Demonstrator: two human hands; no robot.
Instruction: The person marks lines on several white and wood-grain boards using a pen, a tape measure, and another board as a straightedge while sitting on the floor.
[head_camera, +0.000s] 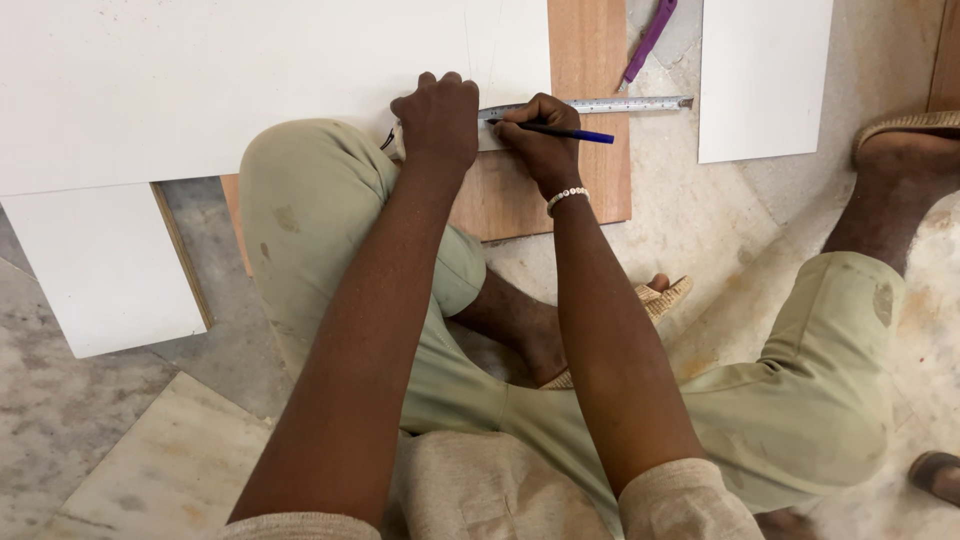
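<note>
The floor (90, 420) is grey and beige stone, with white boards lying on it. A large white board (200, 80) rests partly on a brown wooden panel (590, 60). The left hand (438, 118) presses down with fingers curled together on the case of a tape measure (600, 104), whose steel blade runs out beyond the right fingers. The right hand (540, 145) pinches a blue pen (565, 132), its tip at the blade, just beside the left fingers. A purple tool (650, 40) lies well apart, beyond the blade.
</note>
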